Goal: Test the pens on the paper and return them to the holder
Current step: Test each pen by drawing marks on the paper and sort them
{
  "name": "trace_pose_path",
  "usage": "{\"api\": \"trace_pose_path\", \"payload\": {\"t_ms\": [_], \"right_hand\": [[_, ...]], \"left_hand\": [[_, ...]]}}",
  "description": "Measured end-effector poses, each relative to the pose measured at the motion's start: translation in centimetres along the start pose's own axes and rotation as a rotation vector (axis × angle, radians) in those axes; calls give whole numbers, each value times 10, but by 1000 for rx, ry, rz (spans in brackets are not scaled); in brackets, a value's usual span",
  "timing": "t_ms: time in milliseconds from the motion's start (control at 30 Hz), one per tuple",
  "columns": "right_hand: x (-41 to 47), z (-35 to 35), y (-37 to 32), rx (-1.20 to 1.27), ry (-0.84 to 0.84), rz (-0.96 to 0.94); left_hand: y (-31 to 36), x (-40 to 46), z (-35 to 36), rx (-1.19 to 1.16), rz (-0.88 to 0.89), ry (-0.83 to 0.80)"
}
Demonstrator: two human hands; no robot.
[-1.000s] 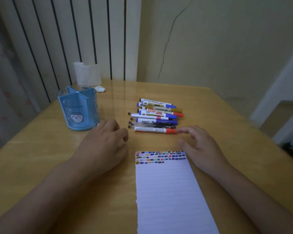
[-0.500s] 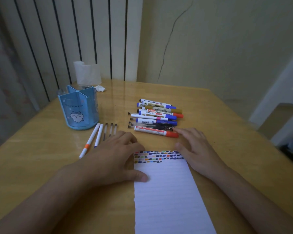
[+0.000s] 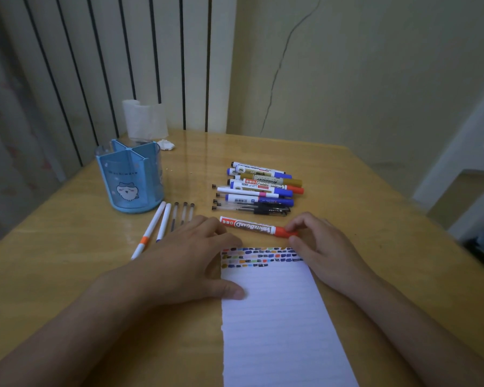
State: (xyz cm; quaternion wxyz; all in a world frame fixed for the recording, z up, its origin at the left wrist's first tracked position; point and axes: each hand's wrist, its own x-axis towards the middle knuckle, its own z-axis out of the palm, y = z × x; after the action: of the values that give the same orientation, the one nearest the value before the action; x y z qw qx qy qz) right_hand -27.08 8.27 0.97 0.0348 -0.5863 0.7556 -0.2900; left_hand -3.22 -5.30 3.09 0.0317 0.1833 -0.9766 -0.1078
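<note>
A lined sheet of paper [image 3: 277,325] lies in front of me, with rows of coloured test marks along its top edge. My left hand [image 3: 190,261] lies flat on the paper's left edge, thumb on the sheet. My right hand [image 3: 319,247] pinches the red cap end of a red whiteboard marker [image 3: 249,226] that lies on the table just beyond the paper. Behind it sits a pile of several markers and pens [image 3: 260,188]. The blue divided pen holder [image 3: 132,177] stands at the left.
Two white pens [image 3: 154,227] and three thin refills [image 3: 182,215] lie by the holder's base, near my left fingers. A tissue roll [image 3: 144,118] and a crumpled scrap [image 3: 166,145] sit at the back left. The wooden table [image 3: 53,261] meets the wall behind.
My left hand slid from near the holder onto the paper's left edge, uncovering the pens beside the holder. My right hand took hold of the red marker and drew it out of the pile toward me.
</note>
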Motion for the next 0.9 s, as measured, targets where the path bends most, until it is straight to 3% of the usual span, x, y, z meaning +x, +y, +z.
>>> {"api": "trace_pose_path", "payload": {"t_ms": [200, 333, 500, 600, 733, 900], "right_hand": [[-2, -2, -4, -5, 15, -8], [-1, -4, -5, 22, 115, -12], [-4, -14, -9, 246, 215, 19], [-6, -16, -17, 347, 190, 1], [-8, -16, -28, 472, 118, 11], [-13, -17, -32, 436, 7, -32]], "left_hand": [[0, 0, -1, 0, -2, -8], [1, 0, -3, 8, -5, 10], [5, -1, -4, -41, -37, 289], [5, -1, -7, -4, -96, 408], [3, 0, -8, 39, -66, 439], [3, 0, -10, 35, 3, 493]]}}
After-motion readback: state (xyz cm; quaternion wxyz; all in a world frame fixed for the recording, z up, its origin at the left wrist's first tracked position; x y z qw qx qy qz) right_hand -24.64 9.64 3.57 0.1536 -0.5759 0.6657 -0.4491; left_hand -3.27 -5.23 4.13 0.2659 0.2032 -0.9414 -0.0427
